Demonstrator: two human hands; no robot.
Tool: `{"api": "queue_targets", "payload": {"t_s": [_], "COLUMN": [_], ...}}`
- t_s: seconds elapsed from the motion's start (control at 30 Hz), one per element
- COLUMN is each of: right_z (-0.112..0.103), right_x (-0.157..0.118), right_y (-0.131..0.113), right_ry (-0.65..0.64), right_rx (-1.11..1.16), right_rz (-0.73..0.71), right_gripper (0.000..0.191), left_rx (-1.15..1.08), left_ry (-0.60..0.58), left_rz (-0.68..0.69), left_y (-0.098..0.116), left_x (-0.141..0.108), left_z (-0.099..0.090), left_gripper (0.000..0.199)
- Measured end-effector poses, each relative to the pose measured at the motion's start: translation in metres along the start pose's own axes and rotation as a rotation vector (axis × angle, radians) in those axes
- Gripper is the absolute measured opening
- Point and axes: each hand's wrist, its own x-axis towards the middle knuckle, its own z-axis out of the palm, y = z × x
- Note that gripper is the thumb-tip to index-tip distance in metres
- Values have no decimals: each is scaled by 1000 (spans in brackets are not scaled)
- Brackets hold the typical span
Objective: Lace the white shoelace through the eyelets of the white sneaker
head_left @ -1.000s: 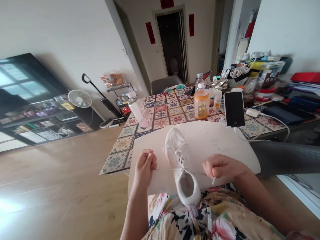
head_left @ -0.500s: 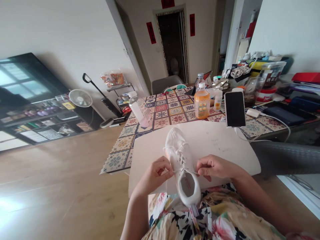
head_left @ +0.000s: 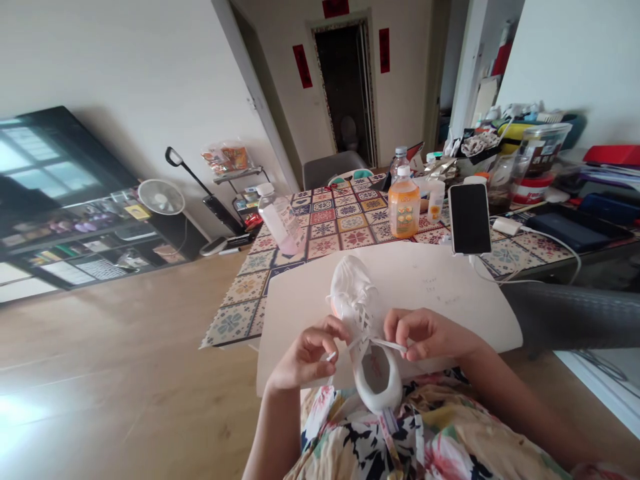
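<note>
A white shoe [head_left: 358, 319] lies at the centre of the work, its toe aimed between eleven and twelve o'clock and its open collar towards six. The white lace [head_left: 390, 345] criss-crosses up the tongue and runs out from just above the collar to either side.

At nine o'clock, close to the shoe, the left hand [head_left: 310, 350] has its fingers curled in a narrow pinch, a pale end of the lace poking out between them and the thumb. At three o'clock, the right hand [head_left: 425, 333] grips the other length, drawn straight between fingertips and thumb.

Under the shoe is a white board [head_left: 465, 313] with faint writing at about two o'clock; the heel reaches past its near edge over floral clothing [head_left: 360, 440] at six. Beyond the board spreads a tile-patterned tablecloth [head_left: 230, 325]. An orange bottle [head_left: 404, 210] stands near one o'clock, a phone [head_left: 471, 219] is propped upright between one and two, and a clear bottle [head_left: 283, 223] sits between ten and eleven. Farther off, a white fan [head_left: 161, 197] shows at ten and a dark doorway [head_left: 345, 87] at twelve.
</note>
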Motion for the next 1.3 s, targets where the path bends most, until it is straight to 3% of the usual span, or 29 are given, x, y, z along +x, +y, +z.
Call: {"api": "queue_targets", "payload": {"t_s": [0.13, 0.27, 0.43, 0.57, 0.8, 0.97, 1.17, 1.3], "right_z": [19, 34, 43, 49, 51, 51, 55, 56], "right_x": [8, 15, 22, 26, 27, 27, 28, 29], "right_y": [5, 14, 16, 12, 10, 7, 9, 13], "right_ry": [146, 321, 474, 552, 573, 573, 587, 581], "right_rx": [111, 94, -40, -282, -474, -482, -312, -217], "right_rz": [-143, -143, -156, -212, -290, -305, -239, -187], "right_gripper": [22, 28, 21, 23, 28, 26, 27, 32], "left_rx": [-69, -40, 56, 119, 226, 357, 537, 647], "left_ry": [162, 330, 477, 501, 564, 537, 447, 429], "left_rz": [38, 20, -82, -57, 0, -18, 100, 9], "left_y": [-3, -6, -6, -4, -6, 0, 12, 21], "left_x": [3, 9, 15, 16, 19, 17, 17, 12], "left_z": [17, 40, 60, 66, 69, 66, 59, 42], "left_gripper": [36, 36, 40, 38, 25, 22, 11, 5]}}
